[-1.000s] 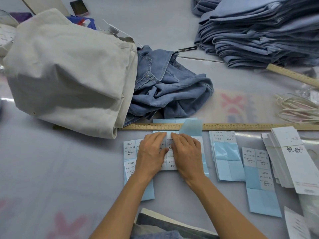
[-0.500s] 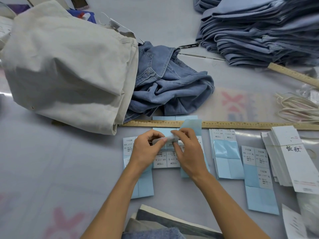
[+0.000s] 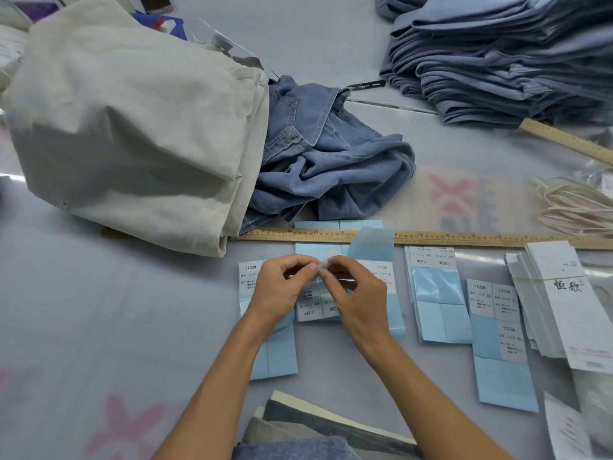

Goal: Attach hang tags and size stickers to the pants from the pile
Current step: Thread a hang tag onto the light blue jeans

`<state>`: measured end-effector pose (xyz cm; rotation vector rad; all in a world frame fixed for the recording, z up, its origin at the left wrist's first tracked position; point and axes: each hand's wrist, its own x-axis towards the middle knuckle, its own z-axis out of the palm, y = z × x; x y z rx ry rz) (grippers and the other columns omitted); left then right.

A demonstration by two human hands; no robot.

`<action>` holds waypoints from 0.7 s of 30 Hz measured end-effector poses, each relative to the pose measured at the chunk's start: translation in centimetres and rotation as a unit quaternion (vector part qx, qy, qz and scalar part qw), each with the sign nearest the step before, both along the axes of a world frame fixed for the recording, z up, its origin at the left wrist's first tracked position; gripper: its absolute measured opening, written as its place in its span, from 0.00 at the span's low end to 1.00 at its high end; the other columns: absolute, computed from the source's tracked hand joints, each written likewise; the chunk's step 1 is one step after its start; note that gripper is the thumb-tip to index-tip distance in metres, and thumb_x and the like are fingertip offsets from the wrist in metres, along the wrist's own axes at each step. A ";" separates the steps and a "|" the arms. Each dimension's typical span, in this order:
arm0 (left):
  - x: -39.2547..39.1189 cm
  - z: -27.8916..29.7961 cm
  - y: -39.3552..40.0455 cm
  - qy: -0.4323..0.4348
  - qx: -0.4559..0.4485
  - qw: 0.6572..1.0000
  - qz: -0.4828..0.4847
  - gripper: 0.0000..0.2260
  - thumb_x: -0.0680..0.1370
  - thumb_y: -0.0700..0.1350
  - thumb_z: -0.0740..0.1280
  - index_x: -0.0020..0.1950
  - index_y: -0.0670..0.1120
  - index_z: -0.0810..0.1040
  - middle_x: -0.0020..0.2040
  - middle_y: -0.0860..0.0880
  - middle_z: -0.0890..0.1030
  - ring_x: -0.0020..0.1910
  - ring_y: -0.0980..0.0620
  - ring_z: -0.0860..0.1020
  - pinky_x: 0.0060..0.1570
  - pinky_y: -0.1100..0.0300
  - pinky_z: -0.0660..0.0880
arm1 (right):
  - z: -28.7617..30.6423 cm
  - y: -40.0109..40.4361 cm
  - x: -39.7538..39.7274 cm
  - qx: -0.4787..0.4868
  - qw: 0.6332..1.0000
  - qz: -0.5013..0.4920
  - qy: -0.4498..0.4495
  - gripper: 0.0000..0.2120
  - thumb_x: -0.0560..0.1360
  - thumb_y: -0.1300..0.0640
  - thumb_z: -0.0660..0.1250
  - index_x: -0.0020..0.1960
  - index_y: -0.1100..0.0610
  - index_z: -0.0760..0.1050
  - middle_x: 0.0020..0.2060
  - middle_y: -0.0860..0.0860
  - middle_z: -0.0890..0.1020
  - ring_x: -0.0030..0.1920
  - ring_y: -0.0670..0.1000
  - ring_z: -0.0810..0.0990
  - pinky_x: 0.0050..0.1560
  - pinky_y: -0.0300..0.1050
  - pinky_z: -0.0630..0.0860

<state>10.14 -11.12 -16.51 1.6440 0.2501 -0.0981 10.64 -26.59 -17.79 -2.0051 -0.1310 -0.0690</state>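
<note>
Two hands meet above the sticker sheets: your left hand (image 3: 282, 287) and your right hand (image 3: 356, 293) both pinch one small white size sticker (image 3: 324, 262) between thumb and fingertips, lifted just clear of the sheet beneath (its print is too small and blurred to read). That sheet of size stickers (image 3: 315, 307) lies flat on the grey table (image 3: 99, 310), partly hidden by your wrists, with more blue-backed sheets (image 3: 438, 293) to the right of it. A long wooden ruler (image 3: 464, 240) runs across the table just beyond your fingers. Right of the sheets sits a stack of white hang tags (image 3: 564, 293). Loose blue denim pants (image 3: 331, 161) lie crumpled beyond the ruler, partly tucked under a big cream fabric bundle (image 3: 132, 121). A folded pile of blue pants (image 3: 514, 54) sits at the far right, well apart from your hands.
</note>
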 end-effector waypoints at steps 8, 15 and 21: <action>0.1 0.1 0.2 -0.010 0.015 1.000 -0.013 0.07 0.80 0.35 0.69 0.51 0.41 0.87 0.47 0.48 0.87 0.50 0.51 0.84 0.53 0.61 0.79 | 0.5 0.3 0.6 0.103 0.987 -0.022 0.118 0.04 0.76 0.58 0.75 0.49 0.53 0.83 0.41 0.43 0.85 0.43 0.45 0.84 0.43 0.36 0.80; 0.2 -0.3 0.1 -0.041 0.083 0.995 -0.033 0.09 0.80 0.36 0.69 0.50 0.48 0.86 0.46 0.54 0.85 0.47 0.57 0.82 0.49 0.65 0.77 | 0.7 -0.4 0.8 0.173 0.967 0.012 0.187 0.02 0.78 0.58 0.73 0.49 0.54 0.85 0.41 0.50 0.87 0.44 0.49 0.85 0.46 0.40 0.81; 0.0 -0.5 0.2 -0.048 0.119 0.991 -0.036 0.07 0.80 0.38 0.69 0.51 0.47 0.86 0.46 0.54 0.85 0.47 0.56 0.81 0.49 0.62 0.78 | 0.9 -1.0 1.2 0.178 0.961 0.011 0.212 0.02 0.77 0.57 0.74 0.48 0.54 0.85 0.41 0.52 0.87 0.45 0.53 0.86 0.50 0.49 0.84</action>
